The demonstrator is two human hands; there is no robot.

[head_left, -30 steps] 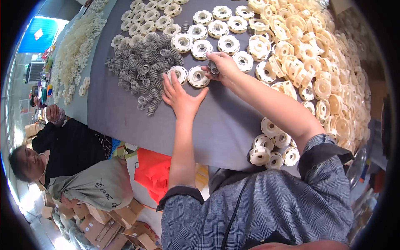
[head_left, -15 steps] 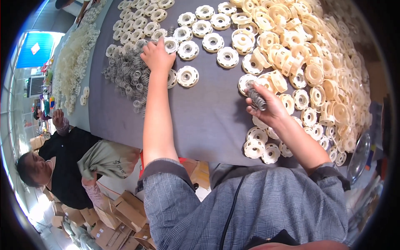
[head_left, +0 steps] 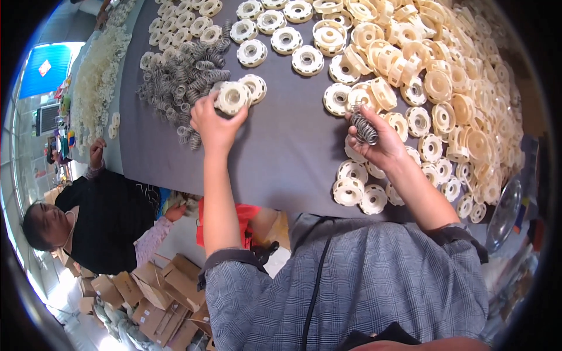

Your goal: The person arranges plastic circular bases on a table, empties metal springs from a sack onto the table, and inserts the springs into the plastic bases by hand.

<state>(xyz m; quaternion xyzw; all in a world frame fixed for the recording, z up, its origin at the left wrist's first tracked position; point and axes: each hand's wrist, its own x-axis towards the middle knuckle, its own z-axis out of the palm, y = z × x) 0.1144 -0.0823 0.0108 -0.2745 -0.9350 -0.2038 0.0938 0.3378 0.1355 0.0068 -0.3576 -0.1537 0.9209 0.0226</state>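
Observation:
My left hand [head_left: 218,126] is closed on a cream plastic disc [head_left: 233,97] with a raised round hub, gripping its near side between thumb and fingers. Behind it, partly covered, another cream disc [head_left: 256,88] lies on the grey table [head_left: 281,152]. To the left of that hand spreads a heap of grey metal coil springs [head_left: 181,88]. On the right, my right hand [head_left: 386,146] is curled around several coil springs [head_left: 365,130], their coils showing between thumb and fingers. Just beyond that hand lie more cream discs [head_left: 338,99].
A large mound of cream plastic rings [head_left: 462,111] fills the table's right side. Spaced discs [head_left: 271,22] lie at the far middle. Translucent parts [head_left: 96,88] cover another table at left. A co-worker [head_left: 93,216] in black is at lower left, near cardboard boxes [head_left: 158,298].
My left hand has come back toward me from beside the springs and now holds a cream disc. My right hand keeps the springs. The cloth near the co-worker is lowered from sight.

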